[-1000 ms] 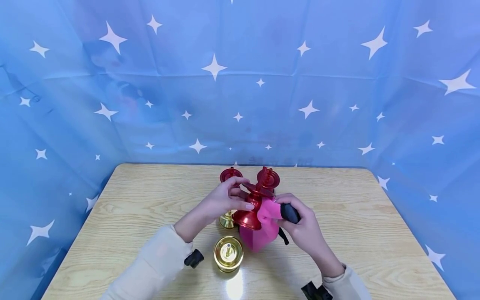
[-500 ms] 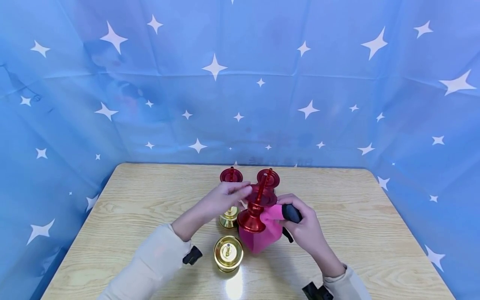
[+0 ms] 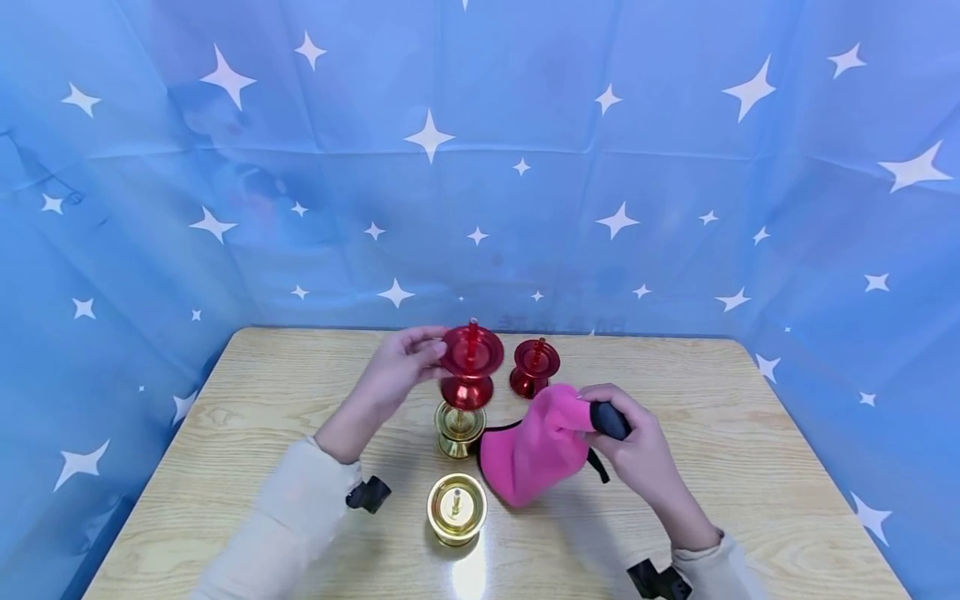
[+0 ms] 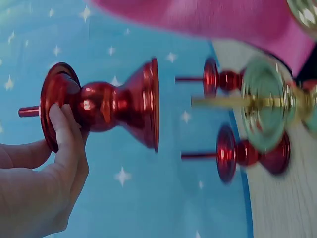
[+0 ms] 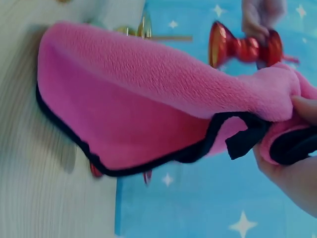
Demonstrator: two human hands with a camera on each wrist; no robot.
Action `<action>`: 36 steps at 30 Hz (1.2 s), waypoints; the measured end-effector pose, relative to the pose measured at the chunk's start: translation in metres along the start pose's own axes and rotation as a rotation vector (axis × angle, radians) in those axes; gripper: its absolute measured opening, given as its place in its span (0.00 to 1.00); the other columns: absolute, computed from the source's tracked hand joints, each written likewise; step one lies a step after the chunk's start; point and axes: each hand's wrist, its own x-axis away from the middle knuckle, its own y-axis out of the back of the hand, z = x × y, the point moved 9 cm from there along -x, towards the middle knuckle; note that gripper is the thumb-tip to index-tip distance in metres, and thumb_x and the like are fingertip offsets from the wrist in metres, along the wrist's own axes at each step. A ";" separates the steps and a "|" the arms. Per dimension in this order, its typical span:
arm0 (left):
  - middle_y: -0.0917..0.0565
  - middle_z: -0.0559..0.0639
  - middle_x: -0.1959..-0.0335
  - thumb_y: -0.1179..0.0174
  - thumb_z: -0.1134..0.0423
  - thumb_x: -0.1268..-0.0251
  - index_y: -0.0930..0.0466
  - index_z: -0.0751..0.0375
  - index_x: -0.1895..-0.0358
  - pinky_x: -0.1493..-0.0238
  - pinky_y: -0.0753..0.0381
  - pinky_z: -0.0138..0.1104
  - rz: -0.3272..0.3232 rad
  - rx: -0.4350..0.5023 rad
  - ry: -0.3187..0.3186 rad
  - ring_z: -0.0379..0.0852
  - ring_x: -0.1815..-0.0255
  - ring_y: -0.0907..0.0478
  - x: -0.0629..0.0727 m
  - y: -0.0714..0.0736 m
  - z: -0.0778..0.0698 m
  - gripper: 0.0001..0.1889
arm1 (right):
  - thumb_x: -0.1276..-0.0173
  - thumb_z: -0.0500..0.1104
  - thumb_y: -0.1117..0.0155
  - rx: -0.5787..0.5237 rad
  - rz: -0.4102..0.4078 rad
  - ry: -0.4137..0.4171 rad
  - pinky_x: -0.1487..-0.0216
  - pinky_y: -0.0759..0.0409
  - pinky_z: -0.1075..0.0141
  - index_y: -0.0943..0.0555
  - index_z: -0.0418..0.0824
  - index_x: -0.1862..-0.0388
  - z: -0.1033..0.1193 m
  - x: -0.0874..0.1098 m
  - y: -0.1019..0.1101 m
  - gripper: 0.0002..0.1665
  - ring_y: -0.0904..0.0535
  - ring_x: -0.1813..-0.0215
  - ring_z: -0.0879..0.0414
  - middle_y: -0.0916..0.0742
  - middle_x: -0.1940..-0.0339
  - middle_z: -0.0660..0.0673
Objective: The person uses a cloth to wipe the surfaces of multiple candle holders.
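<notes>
My left hand (image 3: 386, 375) pinches the dish rim of a shiny red candle holder (image 3: 468, 390), upright and raised above the table; its spike points up. In the left wrist view, thumb and fingers sit at the dish of this candle holder (image 4: 99, 106), and its flared foot is free. My right hand (image 3: 637, 454) grips a bunched corner of a pink cloth (image 3: 532, 458) with black edging. The rest of that cloth (image 5: 124, 89) hangs down towards the table. A gold candle holder (image 3: 459, 433) stands just below the raised red one in the head view.
Another gold candle holder (image 3: 456, 508) stands nearer the front. One red candle holder (image 3: 534, 367) stands at the back right; a second standing one (image 4: 247, 152) shows in the left wrist view, hidden from the head view. A blue starred curtain (image 3: 480, 208) surrounds the wooden table (image 3: 712, 417).
My left hand has carried the red candle holder away from the cloth, to the left and towards the back. My right hand has drawn slightly right with the cloth, which now hangs more open.
</notes>
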 end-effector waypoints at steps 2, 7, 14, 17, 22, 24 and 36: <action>0.26 0.69 0.50 0.54 0.76 0.34 0.34 0.76 0.42 0.55 0.20 0.35 -0.053 0.016 -0.006 0.43 0.64 0.21 -0.004 0.016 0.000 0.17 | 0.52 0.22 0.36 0.038 -0.017 -0.031 0.60 0.23 0.69 0.22 0.39 0.57 -0.006 0.000 0.010 0.23 0.27 0.53 0.61 0.20 0.55 0.46; 0.28 0.66 0.51 0.55 0.76 0.33 0.38 0.76 0.40 0.58 0.20 0.29 -0.175 0.074 -0.006 0.39 0.67 0.23 -0.015 0.053 0.014 0.19 | 0.51 0.24 0.34 0.090 -0.051 -0.097 0.63 0.23 0.69 0.22 0.39 0.55 -0.022 0.004 0.030 0.23 0.28 0.55 0.62 0.20 0.56 0.53; 0.28 0.61 0.56 0.56 0.77 0.33 0.40 0.74 0.38 0.55 0.21 0.30 -0.302 0.133 0.047 0.38 0.67 0.22 -0.022 0.092 0.052 0.20 | 0.52 0.24 0.33 0.128 -0.057 -0.120 0.63 0.23 0.71 0.22 0.37 0.56 -0.039 0.012 0.041 0.22 0.29 0.56 0.64 0.21 0.58 0.55; 0.28 0.60 0.57 0.57 0.77 0.33 0.41 0.74 0.38 0.54 0.21 0.31 -0.329 0.175 0.069 0.38 0.66 0.23 -0.025 0.102 0.068 0.20 | 0.52 0.25 0.33 0.153 -0.048 -0.132 0.63 0.23 0.70 0.22 0.37 0.56 -0.045 0.015 0.041 0.22 0.29 0.56 0.65 0.20 0.57 0.51; 0.27 0.54 0.62 0.56 0.77 0.33 0.41 0.73 0.37 0.60 0.20 0.27 -0.374 0.206 0.104 0.37 0.67 0.25 -0.028 0.115 0.090 0.21 | 0.51 0.26 0.32 0.160 -0.043 -0.157 0.64 0.22 0.69 0.22 0.37 0.56 -0.055 0.018 0.043 0.22 0.29 0.56 0.64 0.20 0.57 0.47; 0.27 0.54 0.63 0.56 0.76 0.33 0.41 0.71 0.37 0.61 0.20 0.26 -0.387 0.206 0.125 0.37 0.67 0.25 -0.027 0.120 0.098 0.21 | 0.51 0.27 0.32 0.160 -0.038 -0.166 0.65 0.22 0.68 0.22 0.37 0.55 -0.057 0.019 0.044 0.22 0.29 0.57 0.63 0.21 0.57 0.47; 0.28 0.51 0.65 0.57 0.76 0.32 0.42 0.69 0.36 0.54 0.22 0.30 -0.396 0.280 0.151 0.38 0.68 0.26 -0.031 0.129 0.122 0.21 | 0.50 0.28 0.31 0.180 -0.019 -0.192 0.64 0.23 0.68 0.23 0.38 0.54 -0.064 0.021 0.044 0.22 0.29 0.56 0.63 0.21 0.54 0.42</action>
